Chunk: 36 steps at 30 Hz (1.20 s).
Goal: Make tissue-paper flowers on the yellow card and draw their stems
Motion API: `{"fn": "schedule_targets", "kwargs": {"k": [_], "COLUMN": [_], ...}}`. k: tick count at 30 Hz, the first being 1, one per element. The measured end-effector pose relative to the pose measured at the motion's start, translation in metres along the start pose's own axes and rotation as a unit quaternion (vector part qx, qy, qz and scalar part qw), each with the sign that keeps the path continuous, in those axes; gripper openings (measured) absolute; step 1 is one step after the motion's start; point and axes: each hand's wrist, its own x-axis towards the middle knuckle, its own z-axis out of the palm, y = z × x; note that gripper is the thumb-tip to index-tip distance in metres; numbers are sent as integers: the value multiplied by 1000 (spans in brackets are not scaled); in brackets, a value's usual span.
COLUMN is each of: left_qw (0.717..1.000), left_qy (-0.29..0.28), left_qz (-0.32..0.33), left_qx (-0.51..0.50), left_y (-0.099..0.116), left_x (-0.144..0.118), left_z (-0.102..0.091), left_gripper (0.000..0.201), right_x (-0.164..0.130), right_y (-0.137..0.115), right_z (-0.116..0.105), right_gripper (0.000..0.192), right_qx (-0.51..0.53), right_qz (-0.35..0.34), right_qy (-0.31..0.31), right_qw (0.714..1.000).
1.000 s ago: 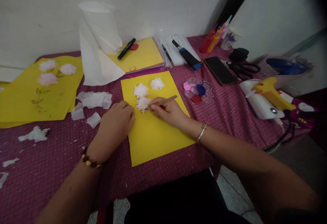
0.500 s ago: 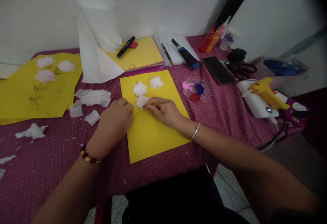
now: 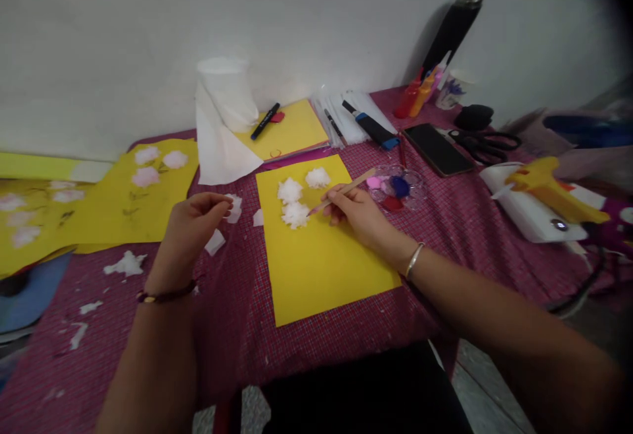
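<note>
My right hand (image 3: 353,213) grips a slim wooden paintbrush (image 3: 343,190). The brush's pinkish tip points down-left, at the edge of the lowest of three white crumpled-tissue flowers (image 3: 295,215). These flowers sit on the upper part of a yellow sheet (image 3: 321,276). Left of the sheet, my left hand (image 3: 192,226) is raised with thumb and fingers pinched together. Cut tissue pieces (image 3: 214,243) lie beside and below it; whether the fingers hold one I cannot make out. A clear flower-shaped palette (image 3: 418,186) with pink, blue and red paint stands right of the sheet.
Yellow sheets with pink flowers (image 3: 99,223) lie at left, near torn tissue scraps (image 3: 126,264). A tissue roll (image 3: 227,91) stands behind. Toward the right are a phone (image 3: 438,149), scissors (image 3: 487,146), paint bottles (image 3: 415,99) and a yellow glue gun (image 3: 548,186).
My left hand has lifted off the sheet's left edge and moved left, up over the tissue pieces. My right hand has drawn the brush slightly back from the lowest flower. The view has shifted.
</note>
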Motion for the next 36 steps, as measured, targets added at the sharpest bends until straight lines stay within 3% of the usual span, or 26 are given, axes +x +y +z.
{"fn": "schedule_targets", "kwargs": {"k": [1,3,5,7,10,13,15,18,20,24,29,36], "left_qw": [1000,998,988,967,931,922,935,980,992,962,947,954], "left_qy": [7,-42,-105,-130,-106,-61,-7,49,30,-38,-88,-102], "left_qz": [-8,5,62,156,284,329,311,187,77,-43,-70,-39], "left_qx": [7,44,94,154,203,197,172,40,-100,-265,-300,-280], "left_y": [-4,-9,-10,-10,-8,-7,-3,11,24,43,48,46], "left_x": [1,2,1,0,0,2,1,-8,-18,-32,-38,-40], "left_z": [-6,-11,-7,3,23,34,34,34,38,56,70,72], "left_gripper": [23,19,23,43,56,29,13,11,12,18,22,12], "right_x": [-1,-3,-5,-6,-4,-3,-3,-8,-13,-25,-30,-28], "right_y": [0,1,0,1,2,3,2,-3,-7,-10,-5,-2], "right_z": [1,3,4,5,5,4,5,7,10,17,21,20], "right_gripper": [15,14,14,14,14,14,14,13,12,16,16,17], "right_qx": [-3,-10,-18,-23,-28,-28,-24,-10,-4,-17,-69,-111], "right_qz": [1,2,4,6,12,17,11,-30,-77,-146,-172,-153], "right_qy": [-5,-12,-18,-22,-29,-32,-26,-28,-41,-84,-128,-121], "right_qw": [1000,1000,1000,999,999,999,999,999,996,986,974,974]}}
